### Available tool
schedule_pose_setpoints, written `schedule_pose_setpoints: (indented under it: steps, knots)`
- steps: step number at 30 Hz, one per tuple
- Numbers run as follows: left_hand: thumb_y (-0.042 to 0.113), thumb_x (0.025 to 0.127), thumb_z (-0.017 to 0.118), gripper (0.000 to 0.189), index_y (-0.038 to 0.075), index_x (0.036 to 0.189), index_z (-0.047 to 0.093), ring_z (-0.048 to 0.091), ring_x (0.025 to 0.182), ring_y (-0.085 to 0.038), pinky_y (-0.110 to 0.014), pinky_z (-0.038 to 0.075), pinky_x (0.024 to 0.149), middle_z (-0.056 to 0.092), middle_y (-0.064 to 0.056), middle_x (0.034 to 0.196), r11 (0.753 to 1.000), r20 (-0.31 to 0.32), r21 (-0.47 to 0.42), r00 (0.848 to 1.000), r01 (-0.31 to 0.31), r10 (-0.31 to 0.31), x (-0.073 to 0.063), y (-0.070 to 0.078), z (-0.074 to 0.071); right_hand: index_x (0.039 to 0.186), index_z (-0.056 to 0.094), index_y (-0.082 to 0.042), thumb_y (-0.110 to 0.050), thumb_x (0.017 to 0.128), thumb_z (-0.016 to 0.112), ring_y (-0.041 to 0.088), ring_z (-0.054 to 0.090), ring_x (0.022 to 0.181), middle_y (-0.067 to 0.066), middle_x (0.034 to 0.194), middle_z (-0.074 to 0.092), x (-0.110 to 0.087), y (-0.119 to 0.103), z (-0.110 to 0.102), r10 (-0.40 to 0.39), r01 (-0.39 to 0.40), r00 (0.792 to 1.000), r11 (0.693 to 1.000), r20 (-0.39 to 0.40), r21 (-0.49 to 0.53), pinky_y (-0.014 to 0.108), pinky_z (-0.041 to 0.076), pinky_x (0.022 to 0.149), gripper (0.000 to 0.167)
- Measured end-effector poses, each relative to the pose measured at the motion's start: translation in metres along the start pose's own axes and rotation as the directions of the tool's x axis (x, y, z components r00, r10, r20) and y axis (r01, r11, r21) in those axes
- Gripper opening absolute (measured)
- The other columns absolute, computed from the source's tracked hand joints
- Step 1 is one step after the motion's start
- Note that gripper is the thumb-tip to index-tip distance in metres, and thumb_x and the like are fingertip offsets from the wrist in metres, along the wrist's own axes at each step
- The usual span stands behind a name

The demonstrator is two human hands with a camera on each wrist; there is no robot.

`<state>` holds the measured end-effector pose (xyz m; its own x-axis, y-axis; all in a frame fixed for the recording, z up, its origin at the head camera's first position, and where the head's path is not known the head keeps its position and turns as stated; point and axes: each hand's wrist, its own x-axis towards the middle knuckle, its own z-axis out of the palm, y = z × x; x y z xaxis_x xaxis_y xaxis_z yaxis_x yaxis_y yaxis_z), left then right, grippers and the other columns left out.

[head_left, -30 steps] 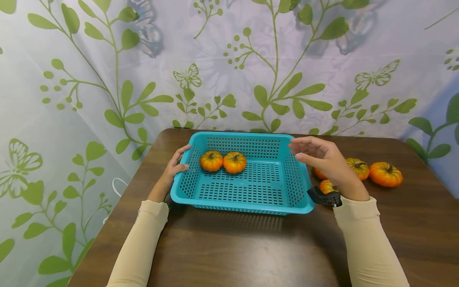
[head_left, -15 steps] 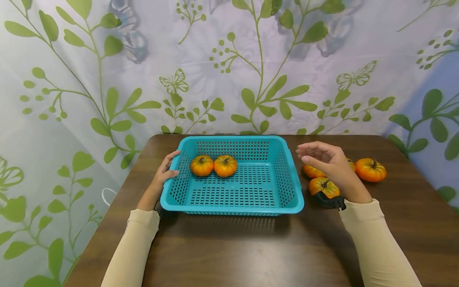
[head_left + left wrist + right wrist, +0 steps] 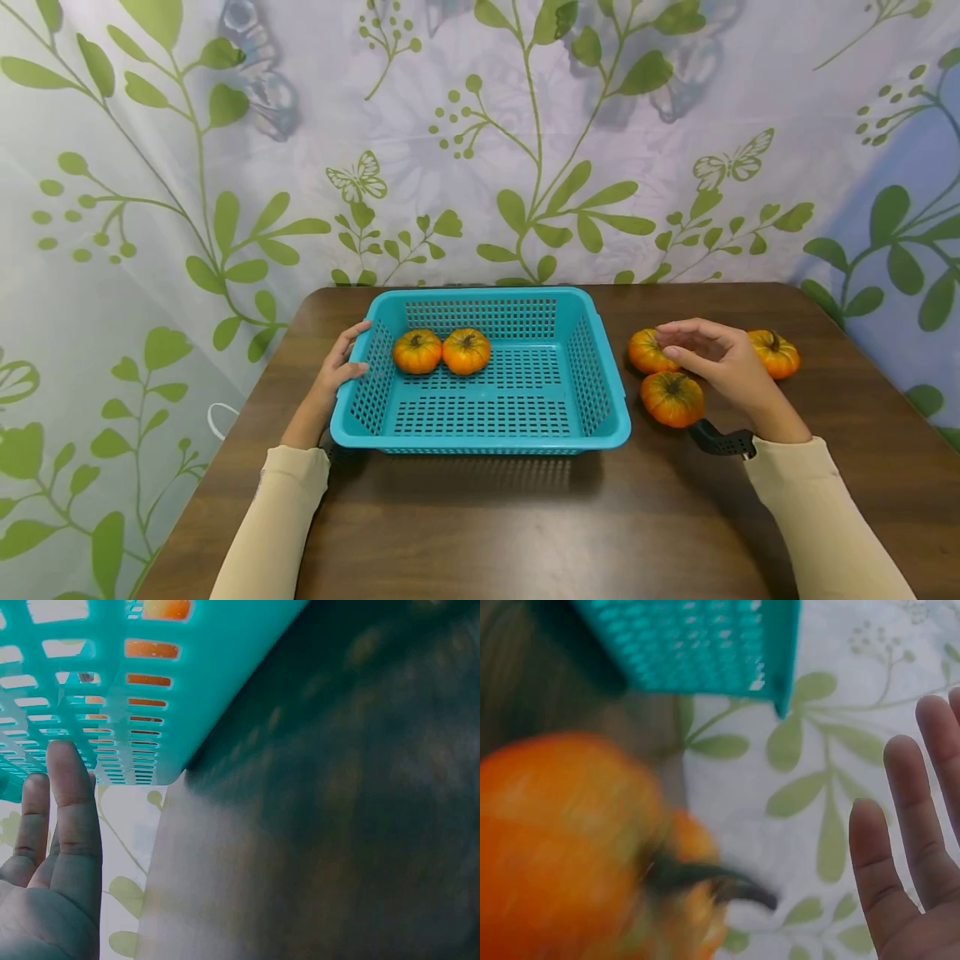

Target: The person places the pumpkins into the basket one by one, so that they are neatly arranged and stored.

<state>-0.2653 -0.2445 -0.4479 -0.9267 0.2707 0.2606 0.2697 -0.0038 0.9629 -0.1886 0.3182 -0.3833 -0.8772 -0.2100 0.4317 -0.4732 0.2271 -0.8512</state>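
A turquoise perforated basket (image 3: 480, 446) stands on the table with two small orange pumpkins, a left one (image 3: 417, 352) and a right one (image 3: 467, 352), side by side in its left half. At its left rim is my left hand (image 3: 339, 367), thumb and fingertips on the edge; in the left wrist view straight fingers (image 3: 73, 802) reach along the outer wall. My right hand (image 3: 712, 358), holding nothing, hovers with spread fingers over the pumpkins right of the basket. Of those, a near one (image 3: 672, 400), a far one (image 3: 649, 352) and a rightmost one (image 3: 777, 355) show, partly covered by the hand.
The brown wooden table (image 3: 480, 533) ends at a curtain (image 3: 480, 167) with green leaf and butterfly prints. A white cable (image 3: 217, 421) hangs past the table's left edge. A black strap (image 3: 720, 439) sits at my right wrist.
My right hand has moved right and down, away from the basket's right rim to over the loose pumpkins. The left hand has stayed at the left rim. The head view has shifted slightly.
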Motion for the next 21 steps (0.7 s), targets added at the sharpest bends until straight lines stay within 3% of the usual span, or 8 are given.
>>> schedule_pose_setpoints:
  steps: [7,13,18,21]
  knots:
    - [0.008,0.093,0.049,0.067,0.029,0.156,0.051,0.061,0.115,-0.015,-0.027,0.055,0.091,0.038,-0.043,0.153,1.000,0.006,-0.007,1.000,-0.009,0.009,0.002,-0.003,0.000,0.128,0.070,0.009,0.018,0.097,0.064,0.008,0.073,0.101,-0.005,0.123,0.077,-0.015,0.019,-0.017,0.028,-0.029,0.999,0.999,-0.015,-0.023,0.017,0.057,0.085,0.032]
    - [0.007,0.092,0.050,0.068,0.015,0.159,0.047,0.061,0.116,-0.014,-0.027,0.055,0.091,0.038,-0.044,0.153,1.000,0.000,-0.012,1.000,-0.020,0.020,0.003,-0.006,0.000,0.131,0.070,0.008,0.017,0.098,0.064,0.006,0.072,0.108,-0.009,0.125,0.076,-0.024,0.035,-0.028,0.089,-0.089,0.996,0.996,0.007,0.006,0.016,0.056,0.087,0.034]
    - [0.008,0.093,0.049,0.070,0.008,0.162,0.038,0.058,0.118,-0.021,-0.029,0.055,0.091,0.038,-0.040,0.155,1.000,0.002,0.018,1.000,0.004,-0.004,0.002,-0.006,-0.001,0.138,0.066,0.006,0.010,0.101,0.064,0.004,0.070,0.111,-0.013,0.129,0.073,-0.032,0.047,-0.035,0.166,-0.163,0.985,0.985,0.050,-0.066,0.015,0.055,0.088,0.037]
    - [0.009,0.094,0.050,0.070,0.013,0.163,0.040,0.057,0.119,-0.026,-0.030,0.055,0.092,0.038,-0.038,0.156,0.999,0.007,0.029,1.000,0.018,-0.018,0.000,-0.005,-0.001,0.143,0.062,0.006,0.007,0.103,0.063,0.002,0.068,0.112,-0.015,0.131,0.071,-0.037,0.053,-0.038,0.202,-0.195,0.976,0.977,0.080,-0.090,0.016,0.055,0.088,0.040]
